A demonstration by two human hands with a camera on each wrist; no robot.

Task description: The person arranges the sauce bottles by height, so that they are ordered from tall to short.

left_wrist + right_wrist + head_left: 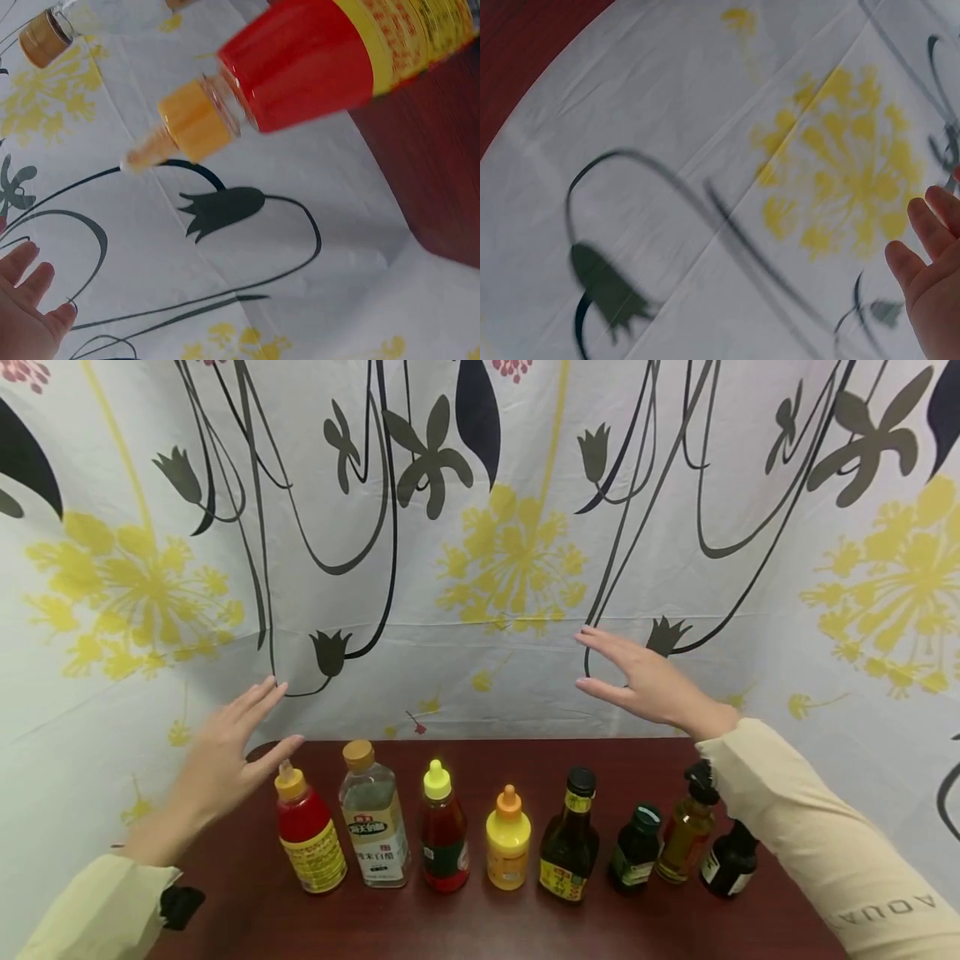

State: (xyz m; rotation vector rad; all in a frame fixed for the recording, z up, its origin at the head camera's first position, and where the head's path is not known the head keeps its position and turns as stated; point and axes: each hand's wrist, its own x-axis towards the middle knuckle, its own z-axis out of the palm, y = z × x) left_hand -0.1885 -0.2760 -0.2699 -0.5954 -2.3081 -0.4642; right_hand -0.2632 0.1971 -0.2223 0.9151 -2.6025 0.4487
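Note:
My left hand (228, 752) is raised with fingers straight and thumb spread, beside the top of a red squeeze bottle (311, 839) with a yellow label. In the left wrist view that squeeze bottle (300, 64) shows its orange cap and pointed nozzle, and the hand (30, 311) appears at the lower left, holding nothing. My right hand (652, 681) hovers above the right part of the row, fingers extended and thumb apart. Only the cloth lies before the right hand (934, 277) in the right wrist view. Below its wrist stands an amber bottle (684, 839) with a black cap.
Along the dark red table (450, 931) also stand a clear vinegar bottle (375, 827), a red sauce bottle (445, 843), a yellow squeeze bottle (507, 852), a dark sauce bottle (570, 852), a small green bottle (635, 852) and a small black bottle (729, 864). Patterned cloth (480, 685) hangs behind.

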